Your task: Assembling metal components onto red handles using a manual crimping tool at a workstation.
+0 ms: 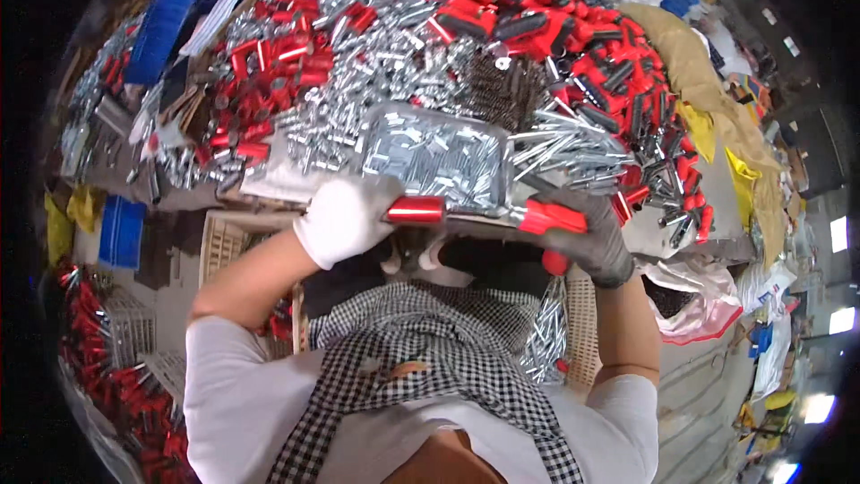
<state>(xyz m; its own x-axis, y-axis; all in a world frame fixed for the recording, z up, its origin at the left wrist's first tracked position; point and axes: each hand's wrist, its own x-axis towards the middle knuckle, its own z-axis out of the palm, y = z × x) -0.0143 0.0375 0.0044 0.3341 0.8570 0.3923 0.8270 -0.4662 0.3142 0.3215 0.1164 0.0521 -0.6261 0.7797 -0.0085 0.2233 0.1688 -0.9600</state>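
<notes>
A white glove covers my left hand (345, 215), which is closed around one end of a shiny red cylinder (417, 209). The cylinder points right, level with the table's front edge. My right hand (596, 237), in a dark grey glove, grips a red tool handle (554, 217) with a short metal end pointing left, toward the cylinder but apart from it. Below that hand a round red knob (554, 262) shows; I cannot tell whether it belongs to the same tool. Just beyond both hands lies a clear plastic tray (508, 161) holding many small metal pins.
Loose metal parts (358, 63) heap over the table, with red cylinders (278, 54) at left and red-and-black handles (537, 18) at right. Long metal rods (573, 139) lie right of the tray. Plastic baskets (582, 332) flank my lap. A blue bin (121, 231) stands far left.
</notes>
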